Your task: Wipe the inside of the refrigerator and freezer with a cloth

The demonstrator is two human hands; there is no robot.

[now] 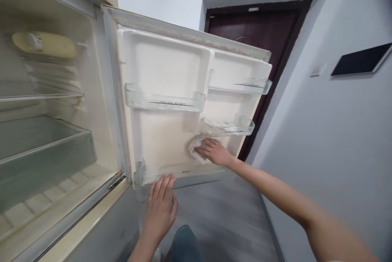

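A refrigerator door stands swung open, its white inner panel facing me. My right hand presses a white cloth against the lower part of that panel, beneath the small right-hand shelf. The fingers are bunched over the cloth. At the bottom of the door, my left hand rests by the clear lower door shelf, fingers stretched out and holding nothing. Its fingertips overlap the shelf's front edge; whether they touch it is hard to tell.
To the left is the fridge interior with a glass shelf, a clear drawer and a yellowish light housing. More clear racks are fixed to the door. Behind it stand a dark red door and a grey wall.
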